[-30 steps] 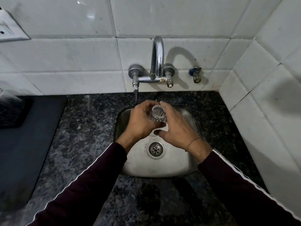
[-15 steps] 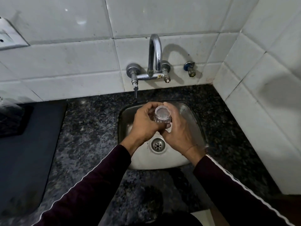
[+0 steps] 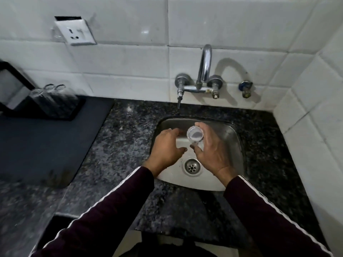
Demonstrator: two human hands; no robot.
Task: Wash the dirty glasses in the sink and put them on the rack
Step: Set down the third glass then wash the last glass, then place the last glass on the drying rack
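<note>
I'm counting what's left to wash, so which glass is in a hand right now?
The glass over the sink, gripped by the right hand. The other two glasses stand at the far left.

Both arms reach forward in dark maroon sleeves with white side stripes, wrists bare. The right hand [image 3: 209, 149] curls its fingers and thumb round a small clear glass [image 3: 195, 135] — palm turned inward. The left hand [image 3: 165, 148] hovers just beside it, fingers loosely spread and slightly bent, gripping nothing.

Home kitchen: steel sink [image 3: 235, 138] (granite counter [image 3: 130, 138]), tiled wall [image 3: 130, 58]
</note>
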